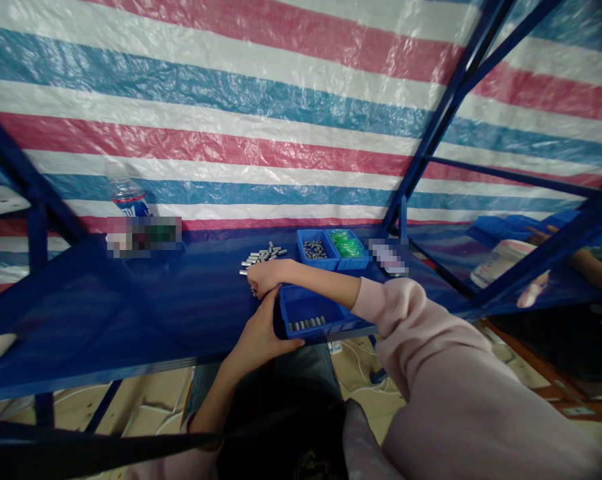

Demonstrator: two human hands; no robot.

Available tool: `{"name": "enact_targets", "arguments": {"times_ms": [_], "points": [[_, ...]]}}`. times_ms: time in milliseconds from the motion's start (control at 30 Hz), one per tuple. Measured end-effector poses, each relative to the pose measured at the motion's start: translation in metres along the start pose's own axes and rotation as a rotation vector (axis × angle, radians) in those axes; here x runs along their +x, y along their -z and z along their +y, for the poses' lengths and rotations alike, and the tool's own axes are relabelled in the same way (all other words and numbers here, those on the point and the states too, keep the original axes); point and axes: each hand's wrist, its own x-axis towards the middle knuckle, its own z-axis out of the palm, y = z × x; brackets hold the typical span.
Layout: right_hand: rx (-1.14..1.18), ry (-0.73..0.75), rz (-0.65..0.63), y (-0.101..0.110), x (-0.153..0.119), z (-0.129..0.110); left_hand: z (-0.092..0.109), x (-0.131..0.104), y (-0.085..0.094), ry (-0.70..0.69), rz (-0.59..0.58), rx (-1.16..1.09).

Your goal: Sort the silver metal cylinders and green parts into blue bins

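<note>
My left hand (261, 333) grips the left end of a blue plastic bin (301, 303), its thumb along the front wall and its fingers by the left side. A row of short metal pins (308, 324) lies inside along the bin's front. Across the bin reaches my right arm, in a pink sleeve. My right hand (267, 276) is closed with curled fingers at the near edge of a loose pile of metal pins (265, 255) on the blue table. Its fingertips are mostly hidden, so what they hold does not show clearly.
Behind the bin stand a small blue bin of dark metal parts (315, 249) and one of green pieces (348, 245). A bottle (129, 195) is at the back left. Blue frame posts (425, 147) rise at the right, with another person's hand (543, 235) beyond.
</note>
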Motion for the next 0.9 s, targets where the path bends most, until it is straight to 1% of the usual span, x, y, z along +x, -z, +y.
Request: {"name": "enact_targets", "arguments": {"times_ms": [33,100,167,233,267,333,400,433,500,567,633,733,833,900], "points": [[0.001,0.008,0.030,0.000,0.000,0.002,-0.001,-0.001,0.000,0.006,-0.002,0.001],[0.017,-0.009,0.151,0.004,-0.004,0.005,-0.005,-0.002,0.004,0.011,0.004,0.000],[0.066,-0.035,0.330,0.011,-0.015,0.009,-0.011,-0.003,0.010,0.010,0.021,-0.002],[0.138,-0.042,0.499,0.019,-0.032,0.012,-0.016,-0.003,0.017,0.016,0.041,-0.012],[0.166,-0.047,0.556,0.023,-0.042,0.012,-0.018,-0.002,0.021,0.023,0.055,-0.023],[0.212,-0.075,0.590,0.026,-0.062,0.013,-0.021,-0.001,0.027,0.042,0.066,-0.053],[0.238,-0.124,0.546,0.022,-0.079,0.014,-0.022,0.000,0.029,0.058,0.064,-0.077],[0.248,-0.144,0.491,0.018,-0.086,0.015,-0.022,0.000,0.030,0.065,0.064,-0.083],[0.254,-0.176,0.319,0.006,-0.094,0.017,-0.022,0.000,0.029,0.071,0.060,-0.083],[0.212,-0.195,0.146,-0.006,-0.097,0.019,-0.021,0.001,0.028,0.068,0.056,-0.078],[0.146,-0.204,0.044,-0.015,-0.097,0.019,-0.021,0.001,0.028,0.063,0.051,-0.069],[0.087,-0.221,0.007,-0.020,-0.095,0.016,-0.021,0.001,0.028,0.077,0.049,-0.053],[0.091,-0.260,-0.021,-0.018,-0.092,0.012,-0.020,0.000,0.029,0.082,0.045,-0.048],[0.134,-0.287,-0.095,-0.016,-0.090,0.012,-0.019,0.000,0.029,0.078,0.042,-0.046]]}}
